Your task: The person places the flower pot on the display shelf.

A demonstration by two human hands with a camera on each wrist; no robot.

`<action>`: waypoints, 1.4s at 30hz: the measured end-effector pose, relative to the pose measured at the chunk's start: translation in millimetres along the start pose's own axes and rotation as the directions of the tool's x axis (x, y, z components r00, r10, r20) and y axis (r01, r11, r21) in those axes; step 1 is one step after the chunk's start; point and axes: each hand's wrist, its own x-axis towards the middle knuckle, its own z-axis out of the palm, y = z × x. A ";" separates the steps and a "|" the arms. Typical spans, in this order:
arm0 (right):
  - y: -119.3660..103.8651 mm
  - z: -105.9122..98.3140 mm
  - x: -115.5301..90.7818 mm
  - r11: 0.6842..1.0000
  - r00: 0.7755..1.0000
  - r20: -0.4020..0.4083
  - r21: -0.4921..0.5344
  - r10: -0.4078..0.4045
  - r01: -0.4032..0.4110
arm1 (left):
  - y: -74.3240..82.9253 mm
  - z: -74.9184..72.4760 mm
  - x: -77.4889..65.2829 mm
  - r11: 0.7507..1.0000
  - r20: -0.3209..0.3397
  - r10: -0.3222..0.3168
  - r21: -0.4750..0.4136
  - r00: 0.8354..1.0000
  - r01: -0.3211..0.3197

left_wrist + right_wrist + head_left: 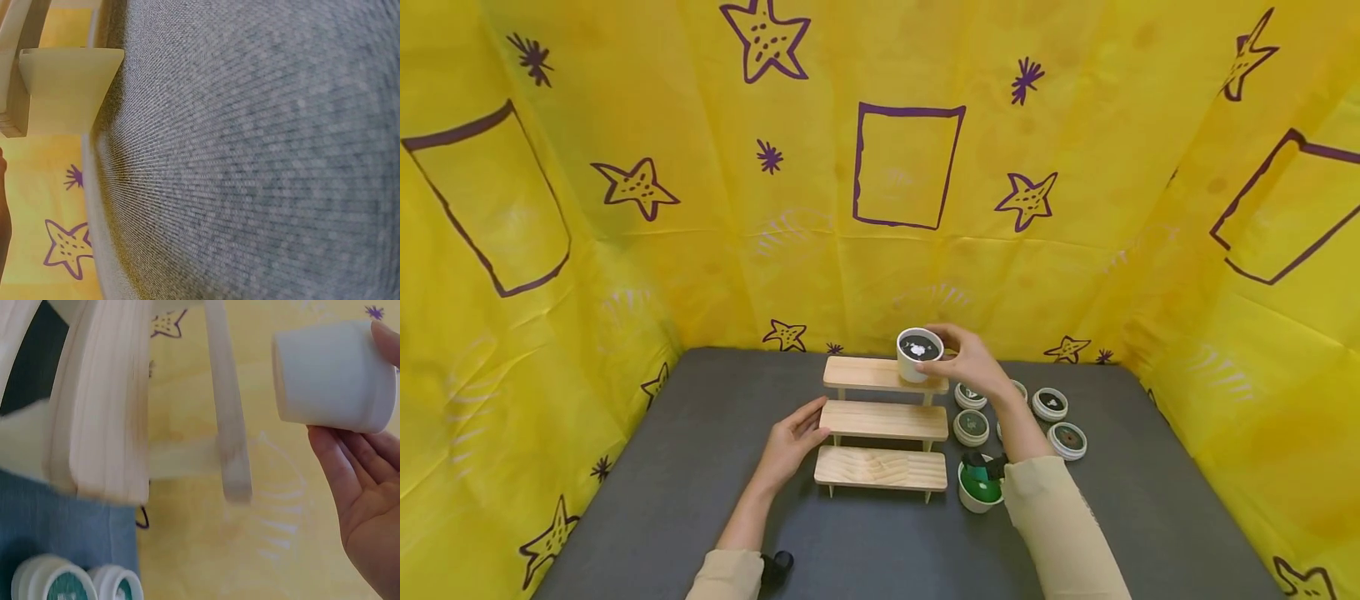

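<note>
A three-step wooden stand [883, 421] stands on the dark grey table. My left hand [792, 442] holds the left end of its middle step, thumb at the front corner and fingers at the back one; the left wrist view barely shows this hand. My right hand [966, 360] grips a small white cup [912, 367] with a dark top that bears a white figure. This cup is over the right part of the top step. In the right wrist view, a gap shows between the cup [331, 378] and the step [228, 400], with fingers under its side.
Right of the stand are several low white cups with dark tops, such as one cup [972, 427] partly near my right forearm. A taller white cup with a green domed top [981, 487] stands nearer. Yellow patterned cloth [910, 275] walls the table.
</note>
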 end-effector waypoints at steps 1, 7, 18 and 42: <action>-1.5 3.0 2.8 1.000 1.000 0.005 0.001 -0.001 0.001 | 0.2 -0.2 -0.1 1.000 0.000 -0.003 -0.003 1.000 0.003; -13.0 22.3 17.3 1.000 1.000 0.022 0.010 -0.017 0.017 | 1.0 -0.6 -0.4 1.000 0.002 -0.008 -0.012 1.000 0.008; -24.9 55.0 32.8 1.000 0.999 0.039 -0.013 -0.025 0.025 | -0.5 0.7 -0.9 1.000 -0.024 0.010 -0.006 1.000 -0.010; -30.0 86.7 43.4 0.999 1.000 -0.013 -0.051 -0.004 0.003 | -1.2 1.7 -0.2 0.999 -0.008 0.036 -0.005 0.999 -0.036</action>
